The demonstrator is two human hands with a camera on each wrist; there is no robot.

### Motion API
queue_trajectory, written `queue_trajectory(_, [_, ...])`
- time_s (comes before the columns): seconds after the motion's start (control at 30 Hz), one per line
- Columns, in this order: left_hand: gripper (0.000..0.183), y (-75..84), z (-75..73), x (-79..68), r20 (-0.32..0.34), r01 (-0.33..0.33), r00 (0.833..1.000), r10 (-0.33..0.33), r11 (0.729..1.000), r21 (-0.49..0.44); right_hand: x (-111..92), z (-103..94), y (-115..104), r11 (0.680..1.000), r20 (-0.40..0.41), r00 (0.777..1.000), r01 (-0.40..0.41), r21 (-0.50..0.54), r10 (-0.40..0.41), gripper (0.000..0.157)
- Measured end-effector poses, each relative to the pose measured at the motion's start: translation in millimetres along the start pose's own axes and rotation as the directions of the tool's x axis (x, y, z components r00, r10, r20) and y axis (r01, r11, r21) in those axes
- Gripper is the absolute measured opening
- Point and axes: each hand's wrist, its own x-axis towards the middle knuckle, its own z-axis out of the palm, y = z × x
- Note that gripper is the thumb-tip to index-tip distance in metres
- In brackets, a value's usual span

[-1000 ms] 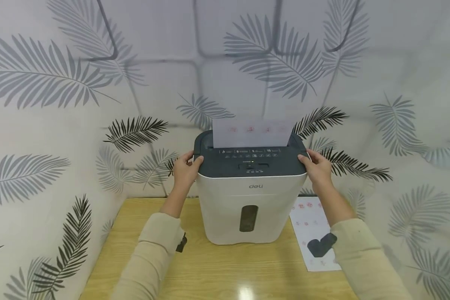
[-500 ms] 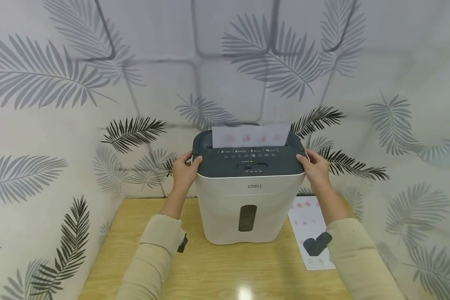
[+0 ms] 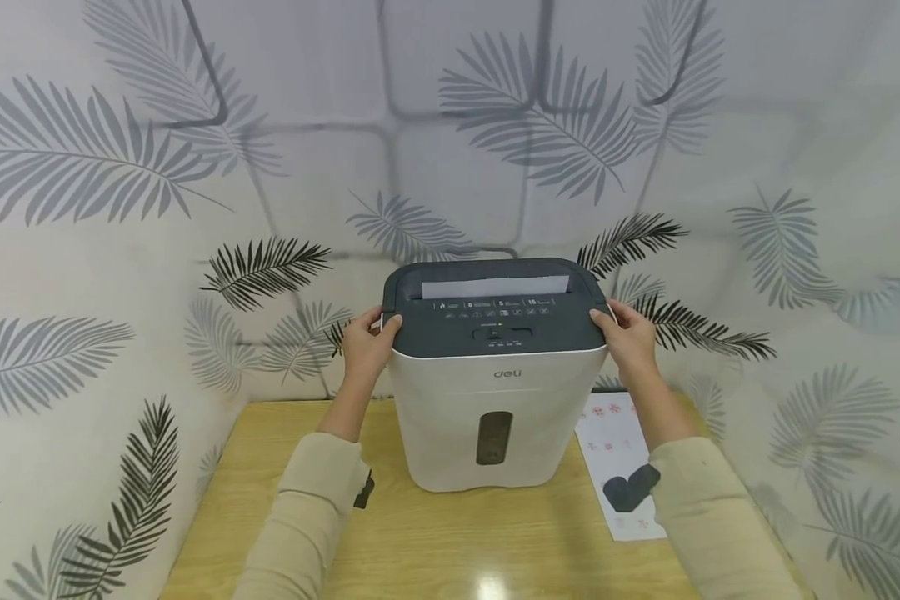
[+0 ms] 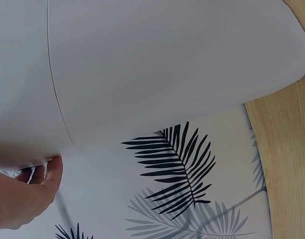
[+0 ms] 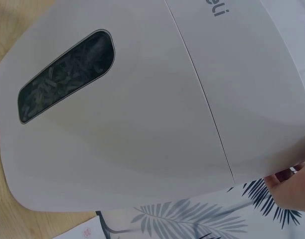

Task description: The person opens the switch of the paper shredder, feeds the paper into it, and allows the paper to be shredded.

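Note:
A white paper shredder [image 3: 442, 417] with a dark grey top [image 3: 435, 333] stands upright on the table. Only a low strip of a white paper sheet [image 3: 495, 287] shows above its feed slot. My left hand [image 3: 365, 350] grips the left end of the top, its thumb on the dark surface and its fingers at the side. At the right end my right hand [image 3: 632, 342] holds the top in the same way. Through the shredder's front window [image 5: 68, 77], shredded strips show in the right wrist view.
Printed sheets with red marks [image 3: 615, 450] lie on the wooden table [image 3: 420, 542] right of the shredder, partly under my right forearm. A leaf-patterned wall covering [image 3: 307, 183] rises close behind. A dark cable [image 5: 103, 224] shows near the sheets in the right wrist view.
The sheet with red marks has sunk down into the shredder's slot, from standing tall to a low strip. Both hands have kept their hold on the shredder's ends.

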Motion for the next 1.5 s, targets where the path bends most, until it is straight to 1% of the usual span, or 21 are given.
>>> queue_trajectory(0.27, [0.046, -1.0, 2.3, 2.1, -0.002, -0.002, 1.0, 0.002, 1.0, 0.0, 0, 0.1, 0, 0.999, -0.029, 0.999, -0.023, 0.037, 0.024, 0.048])
queue_trajectory(0.47, [0.045, -4.5, 2.6, 4.4, -0.008, -0.008, 1.0, 0.008, 1.0, 0.006, 0, 1.7, 0, 0.997, -0.031, 0.999, -0.041, 0.062, 0.043, 0.048])
queue_trajectory(0.57, [0.046, -4.6, 3.6, 4.5, -0.006, -0.001, 1.0, 0.001, 1.0, -0.004, 1, -1.4, 2, 0.996, -0.032, 0.998, -0.046, 0.071, 0.049, 0.048])
queue_trajectory(0.63, [0.046, -5.2, 5.0, 4.5, -0.013, 0.001, 1.0, -0.002, 1.0, -0.02, 1, -5.9, 8, 0.993, -0.025, 0.999, -0.043, 0.106, 0.046, 0.048])
queue_trajectory(0.73, [0.043, -6.9, 7.5, 2.7, -0.036, 0.018, 0.999, -0.021, 0.998, -0.062, 0, -14.8, 28, 0.98, 0.013, 1.0, -0.009, 0.197, 0.007, 0.043])
queue_trajectory(0.77, [0.041, -8.4, 8.3, 1.5, -0.05, 0.022, 0.998, -0.027, 0.996, -0.084, -1, -18.3, 38, 0.976, 0.034, 0.999, 0.016, 0.217, -0.024, 0.044])
queue_trajectory(0.83, [0.039, -12.3, 9.4, -3.0, -0.093, 0.026, 0.995, -0.038, 0.991, -0.132, -6, -25.9, 60, 0.975, 0.07, 0.996, 0.029, 0.22, -0.046, 0.047])
queue_trajectory(0.9, [0.036, -19.1, 10.6, -8.6, -0.154, 0.011, 0.987, -0.041, 0.982, -0.188, -11, -33.4, 86, 0.986, 0.093, 0.994, 0.045, 0.162, -0.06, 0.046])
queue_trajectory(0.97, [0.034, -28.0, 12.3, -14.1, -0.211, -0.032, 0.977, -0.019, 0.971, -0.236, -19, -41.4, 113, 0.999, 0.095, 0.995, 0.034, 0.03, -0.037, 0.047])
queue_trajectory(1.0, [0.034, -32.5, 13.3, -16.8, -0.236, -0.052, 0.972, -0.01, 0.966, -0.252, -23, -45.3, 126, 0.999, 0.088, 0.996, 0.011, -0.044, -0.007, 0.045])
queue_trajectory(1.03, [0.033, -37.2, 14.4, -19.0, -0.255, -0.074, 0.967, 0.003, 0.961, -0.268, -28, -48.3, 139, 0.992, 0.077, 0.997, 0.006, -0.126, 0.003, 0.043])
queue_trajectory(1.07, [0.033, -42.1, 15.6, -20.8, -0.27, -0.097, 0.963, 0.02, 0.956, -0.276, -33, -51.7, 154, 0.977, 0.078, 0.997, 0.019, -0.213, -0.003, 0.041])
queue_trajectory(1.13, [0.031, -51.8, 18.2, -24.6, -0.291, -0.129, 0.956, 0.043, 0.951, -0.283, -44, -58.0, 183, 0.92, 0.108, 0.993, 0.074, -0.386, -0.035, 0.037])
queue_trajectory(1.17, [0.029, -56.8, 19.7, -27.0, -0.301, -0.136, 0.952, 0.048, 0.95, -0.28, -51, -60.7, 198, 0.883, 0.137, 0.989, 0.108, -0.458, -0.05, 0.035])
queue_trajectory(1.2, [0.028, -62.9, 21.7, -29.6, -0.316, -0.143, 0.947, 0.051, 0.951, -0.273, -57, -63.1, 212, 0.839, 0.171, 0.982, 0.161, -0.52, -0.083, 0.033])
queue_trajectory(1.27, [0.024, -77.2, 27.1, -36.5, -0.354, -0.15, 0.934, 0.053, 0.956, -0.252, -69, -67.7, 238, 0.743, 0.26, 0.959, 0.255, -0.618, -0.113, 0.032])
queue_trajectory(1.3, [0.023, -84.9, 30.3, -40.9, -0.374, -0.141, 0.927, 0.04, 0.959, -0.246, -75, -69.2, 250, 0.706, 0.303, 0.946, 0.293, -0.645, -0.115, 0.032])
queue_trajectory(1.37, [0.022, -100.7, 37.7, -51.5, -0.406, -0.1, 0.914, -0.006, 0.966, -0.24, -86, -71.1, 269, 0.644, 0.371, 0.926, 0.33, -0.69, -0.077, 0.035])
queue_trajectory(1.4, [0.022, -109.6, 41.8, -57.2, -0.415, -0.077, 0.909, -0.031, 0.967, -0.242, -91, -72.2, 277, 0.596, 0.406, 0.911, 0.367, -0.714, -0.075, 0.036])
queue_trajectory(1.47, [0.023, -126.2, 50.0, -69.4, -0.405, -0.029, 0.911, -0.082, 0.965, -0.259, -98, -72.9, 290, 0.533, 0.454, 0.888, 0.42, -0.734, -0.074, 0.039])
queue_trajectory(1.5, [0.024, -135.0, 54.2, -75.4, -0.387, -0.008, 0.917, -0.1, 0.964, -0.266, -101, -72.8, 297, 0.512, 0.469, 0.878, 0.446, -0.734, -0.093, 0.04])
